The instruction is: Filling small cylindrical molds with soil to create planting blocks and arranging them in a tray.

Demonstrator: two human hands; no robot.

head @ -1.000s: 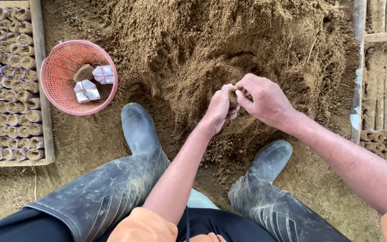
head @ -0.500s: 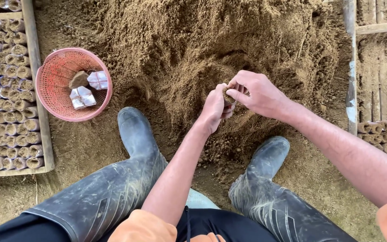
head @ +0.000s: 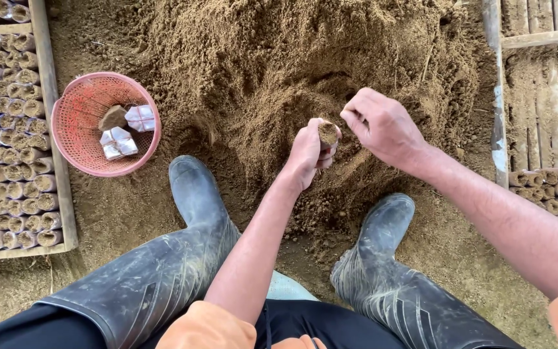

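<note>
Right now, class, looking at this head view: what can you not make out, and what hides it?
- Small soil-filled bag: sides hidden by left hand.
- Right hand fingertips: curled under, contents unseen.
- Pink basket: white packets too small to identify.
- Tray of filled bags: cut off at left edge.

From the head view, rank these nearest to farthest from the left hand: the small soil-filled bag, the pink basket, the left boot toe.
1. Small soil-filled bag: gripped in the left hand itself.
2. Left boot toe: on the soil, to the hand's left and slightly nearer the person.
3. Pink basket: farthest left, beside the wooden tray of filled bags.
</note>
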